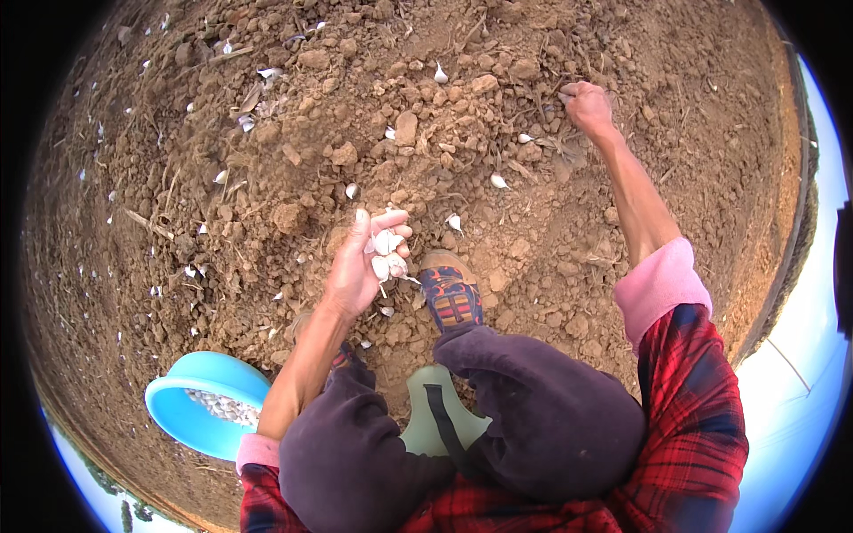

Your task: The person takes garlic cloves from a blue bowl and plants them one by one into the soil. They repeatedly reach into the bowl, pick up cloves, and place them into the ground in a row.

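Several garlic cloves (386, 242) lie in my left hand (360, 266), its palm turned up and fingers curled around them, above the soil before my feet. My right hand (588, 106) reaches out to the upper right, its fingertips down at the brown, cloddy soil (573, 213); whether a clove is between them is hidden. Single cloves sit on the soil between the hands, among them one near the top (440, 74), one at mid-right (498, 180) and one just ahead of my shoe (454, 222).
A blue plastic basin (200, 373) holding many garlic cloves (226, 408) stands left of my left forearm. My patterned shoe (453, 300) rests on the soil. A pale green seat with a dark strap (416, 416) is between my legs. More cloves are scattered over the soil at left.
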